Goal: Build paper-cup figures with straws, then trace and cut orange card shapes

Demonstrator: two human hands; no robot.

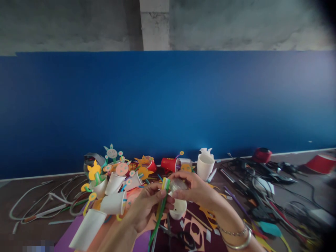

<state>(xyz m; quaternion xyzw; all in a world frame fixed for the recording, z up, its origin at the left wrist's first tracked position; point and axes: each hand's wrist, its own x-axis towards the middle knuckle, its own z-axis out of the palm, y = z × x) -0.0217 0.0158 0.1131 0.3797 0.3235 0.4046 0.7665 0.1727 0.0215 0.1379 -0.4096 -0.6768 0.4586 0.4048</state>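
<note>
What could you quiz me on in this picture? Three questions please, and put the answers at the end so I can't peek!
1. Pick one: what does the left hand hold?
A. a red cup
B. green and yellow strips
C. a black cable

2. True or false: neither hand holds the scissors.

3. Fill the gap: the bracelets circle the person's ____ wrist.

Key:
1. B
2. True
3. right

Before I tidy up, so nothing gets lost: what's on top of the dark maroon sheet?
Scissors, cut peach paper, a stick and white scraps show on the maroon sheet. What the white cup and left hand cover is hidden.
</note>
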